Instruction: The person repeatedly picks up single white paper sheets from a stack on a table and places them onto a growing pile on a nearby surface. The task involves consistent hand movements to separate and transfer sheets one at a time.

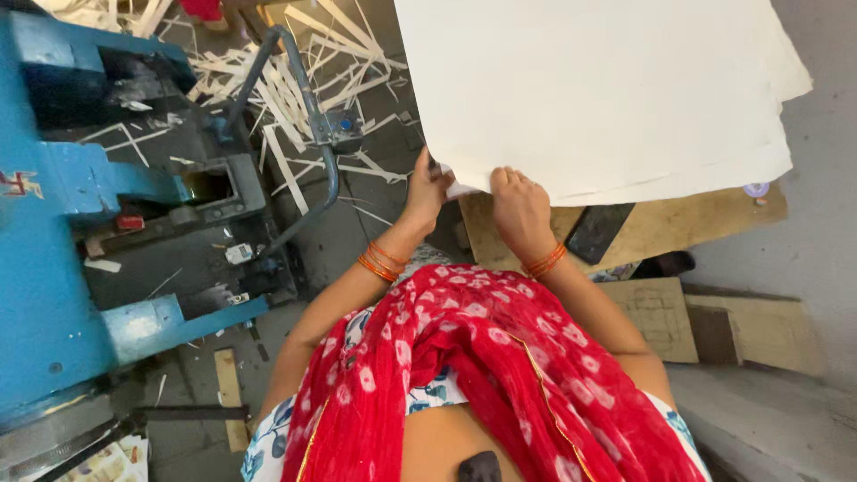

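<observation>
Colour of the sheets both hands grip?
White, plain sheets; head view shows them best.

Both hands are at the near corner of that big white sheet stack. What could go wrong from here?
1. The left hand and right hand grip only one corner of the white sheet stack, so the large sheets may slide apart or crease.
2. The dark phone lies partly under the stack's edge on the wooden board; shifting sheets might drag it off.
3. Paper strips litter the floor by the blue machine, a possible slipping hazard.
</observation>
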